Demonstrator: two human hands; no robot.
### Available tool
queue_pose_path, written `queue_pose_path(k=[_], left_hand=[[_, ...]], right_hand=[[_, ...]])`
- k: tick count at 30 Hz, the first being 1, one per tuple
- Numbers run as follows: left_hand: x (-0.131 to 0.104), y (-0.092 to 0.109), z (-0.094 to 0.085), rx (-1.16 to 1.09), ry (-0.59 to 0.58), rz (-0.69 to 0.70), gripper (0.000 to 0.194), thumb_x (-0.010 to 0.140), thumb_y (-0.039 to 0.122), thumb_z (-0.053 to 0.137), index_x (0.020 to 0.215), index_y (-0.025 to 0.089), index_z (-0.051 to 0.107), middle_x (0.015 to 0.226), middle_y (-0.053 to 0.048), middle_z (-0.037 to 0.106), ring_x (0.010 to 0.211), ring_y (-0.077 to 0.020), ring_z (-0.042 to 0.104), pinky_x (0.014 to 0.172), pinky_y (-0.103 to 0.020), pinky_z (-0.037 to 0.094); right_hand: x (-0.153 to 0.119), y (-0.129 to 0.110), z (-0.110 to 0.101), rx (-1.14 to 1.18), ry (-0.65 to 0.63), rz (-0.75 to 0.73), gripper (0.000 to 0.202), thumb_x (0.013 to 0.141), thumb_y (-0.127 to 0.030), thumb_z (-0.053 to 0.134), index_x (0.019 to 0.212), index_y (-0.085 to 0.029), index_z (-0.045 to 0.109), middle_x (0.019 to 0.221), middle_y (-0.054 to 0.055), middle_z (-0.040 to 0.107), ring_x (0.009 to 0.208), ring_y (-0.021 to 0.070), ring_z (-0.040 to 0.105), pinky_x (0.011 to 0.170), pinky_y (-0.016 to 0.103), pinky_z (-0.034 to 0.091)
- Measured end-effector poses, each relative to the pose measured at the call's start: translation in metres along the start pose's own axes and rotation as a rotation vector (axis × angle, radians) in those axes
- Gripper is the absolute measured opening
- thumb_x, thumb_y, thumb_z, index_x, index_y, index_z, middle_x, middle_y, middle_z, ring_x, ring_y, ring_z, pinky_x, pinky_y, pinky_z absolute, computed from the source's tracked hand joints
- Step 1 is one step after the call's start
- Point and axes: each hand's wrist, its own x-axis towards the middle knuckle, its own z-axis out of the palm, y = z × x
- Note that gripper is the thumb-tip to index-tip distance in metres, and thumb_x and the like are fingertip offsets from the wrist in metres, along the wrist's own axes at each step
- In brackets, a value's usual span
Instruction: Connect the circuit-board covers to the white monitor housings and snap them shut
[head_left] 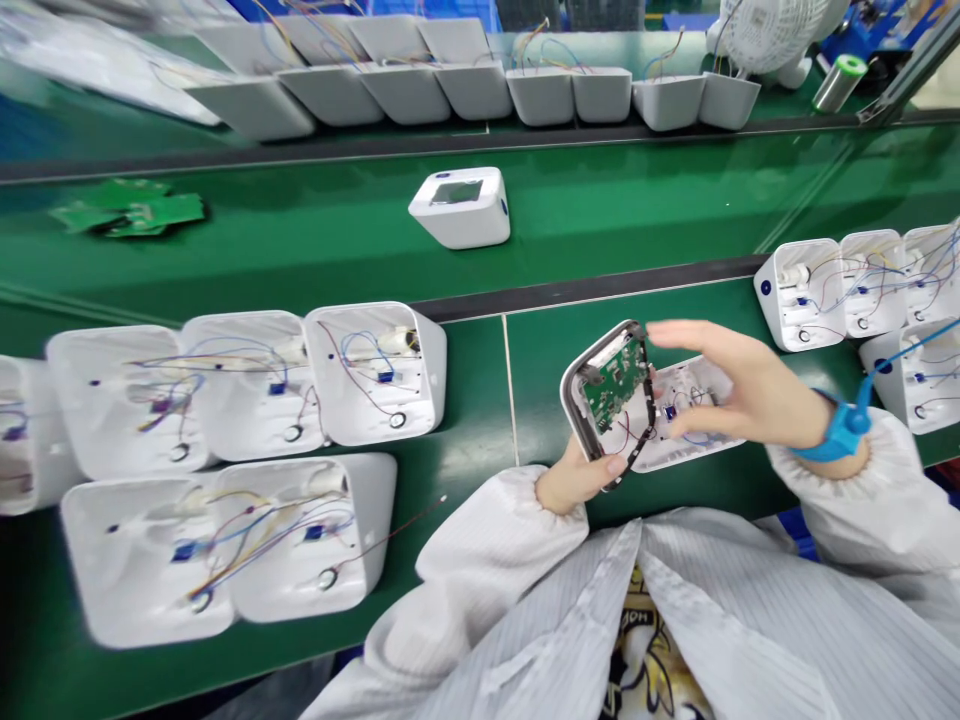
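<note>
White and dark edging frames the front panel (576, 402), which is held above the green counter (472, 400), nearer the person than the closed unit (466, 222) and to its right. A green circuit board (615, 382) shows inside the panel. The left hand (576, 482) has its grip clenched on the panel's lower edge, thumb laid over the rim. The right hand (739, 385), farther right of the closed unit, has its grip released: fingers and thumb stand apart, one fingertip by the panel's upper corner; whether it touches, I cannot tell. A blue strap (836, 430) circles that wrist. Partly hidden behind the panel and right hand, a wired white shell (690, 456) lies to the right of the closed unit, on the person's side of it. More hollow shells (435, 375) stand left of the closed unit and nearer the person; wired housings (774, 318) stand far to its right. Green boards (135, 208) are heaped well to its left. Beyond it stands a row of pale cases (544, 98), with a white fan (772, 30) and a green-topped spool (838, 83) toward the right.
</note>
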Motion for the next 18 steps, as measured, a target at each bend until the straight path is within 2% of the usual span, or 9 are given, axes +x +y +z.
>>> queue_pose_path(k=[2, 5, 9, 11, 13, 14, 16, 18], left_hand=[[0.001, 0.005, 0.000, 0.051, -0.039, 0.059, 0.080, 0.074, 0.059, 0.075, 0.141, 0.018, 0.055, 0.149, -0.014, 0.050, 0.146, -0.0359, 0.038, 0.126, -0.052, 0.026], [0.003, 0.004, -0.004, 0.110, -0.039, 0.097, 0.082, 0.080, 0.056, 0.072, 0.148, 0.018, 0.046, 0.152, -0.016, 0.046, 0.151, -0.0339, 0.030, 0.128, -0.052, 0.019], [0.000, 0.001, -0.007, 0.180, -0.067, 0.121, 0.082, 0.082, 0.051, 0.071, 0.152, 0.019, 0.041, 0.152, -0.016, 0.045, 0.150, -0.0347, 0.031, 0.127, -0.053, 0.020], [-0.001, 0.003, -0.005, 0.147, -0.072, 0.132, 0.084, 0.082, 0.049, 0.072, 0.153, 0.021, 0.038, 0.156, -0.016, 0.040, 0.149, -0.0360, 0.032, 0.127, -0.054, 0.022], [-0.001, 0.005, -0.001, 0.085, -0.070, 0.119, 0.088, 0.081, 0.049, 0.073, 0.155, 0.024, 0.034, 0.159, -0.014, 0.036, 0.150, -0.0363, 0.031, 0.126, -0.054, 0.024], [-0.001, 0.007, 0.000, 0.062, -0.064, 0.104, 0.091, 0.080, 0.049, 0.074, 0.156, 0.025, 0.031, 0.160, -0.014, 0.035, 0.150, -0.0361, 0.031, 0.126, -0.054, 0.025], [0.000, 0.008, 0.003, 0.046, -0.059, 0.082, 0.093, 0.079, 0.049, 0.075, 0.157, 0.026, 0.029, 0.161, -0.013, 0.034, 0.151, -0.0359, 0.030, 0.126, -0.054, 0.026], [0.001, 0.007, 0.004, 0.049, -0.065, 0.087, 0.089, 0.079, 0.049, 0.075, 0.155, 0.024, 0.034, 0.161, -0.012, 0.033, 0.151, -0.0358, 0.030, 0.126, -0.053, 0.025]], right_hand=[[-0.012, 0.007, -0.014, 0.026, -0.083, 0.040, 0.069, 0.078, -0.056, 0.077, 0.137, -0.025, 0.058, 0.138, 0.010, 0.061, 0.127, 0.0280, 0.058, 0.108, 0.044, 0.049], [-0.026, 0.013, -0.016, 0.030, -0.121, 0.110, 0.054, 0.083, -0.049, 0.076, 0.130, -0.026, 0.064, 0.133, 0.009, 0.063, 0.122, 0.0266, 0.061, 0.104, 0.044, 0.051], [-0.033, 0.016, -0.005, 0.080, -0.039, 0.149, 0.035, 0.088, -0.038, 0.072, 0.121, -0.026, 0.070, 0.121, 0.008, 0.069, 0.112, 0.0229, 0.065, 0.099, 0.039, 0.054], [-0.036, 0.017, -0.002, 0.104, -0.012, 0.171, 0.024, 0.088, -0.037, 0.072, 0.109, -0.024, 0.074, 0.104, 0.006, 0.072, 0.091, 0.0182, 0.068, 0.082, 0.032, 0.057], [-0.039, 0.016, -0.003, 0.109, 0.067, 0.231, 0.015, 0.088, -0.036, 0.072, 0.093, -0.023, 0.077, 0.083, 0.004, 0.071, 0.067, 0.0128, 0.062, 0.062, 0.026, 0.052], [-0.041, 0.014, -0.004, 0.125, 0.119, 0.271, 0.014, 0.087, -0.035, 0.073, 0.088, -0.022, 0.077, 0.077, 0.003, 0.070, 0.061, 0.0115, 0.058, 0.057, 0.026, 0.049], [-0.042, 0.011, -0.004, 0.238, 0.181, 0.356, 0.015, 0.084, -0.036, 0.077, 0.085, -0.021, 0.077, 0.077, 0.004, 0.070, 0.063, 0.0123, 0.060, 0.057, 0.026, 0.050], [-0.042, 0.007, -0.002, 0.429, 0.168, 0.439, 0.019, 0.079, -0.037, 0.080, 0.087, -0.020, 0.078, 0.083, 0.006, 0.073, 0.071, 0.0151, 0.066, 0.062, 0.027, 0.054]])
